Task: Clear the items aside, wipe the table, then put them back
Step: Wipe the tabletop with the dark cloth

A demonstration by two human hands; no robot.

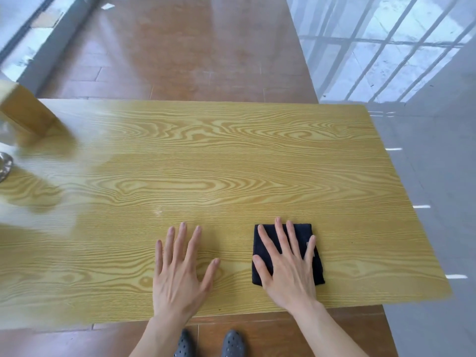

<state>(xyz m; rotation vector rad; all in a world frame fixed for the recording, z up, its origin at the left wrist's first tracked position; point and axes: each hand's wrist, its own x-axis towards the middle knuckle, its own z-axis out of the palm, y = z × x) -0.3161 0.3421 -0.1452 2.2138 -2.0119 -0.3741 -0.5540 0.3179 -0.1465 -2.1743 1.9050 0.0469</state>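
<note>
Wiping step, judged under way: right hand (288,266) lies flat, fingers spread, pressing a folded dark cloth (315,269) onto the near right part of the desk (206,155); left hand (180,274) flat and empty beside it, grip wide on both. Best done with even palm pressure in overlapping passes along the smooth, glossy wood-grain laminate. The cleared items sit at the far left edge: a blurred tan box (24,112) and a metal object (3,167), only partly in view.
</note>
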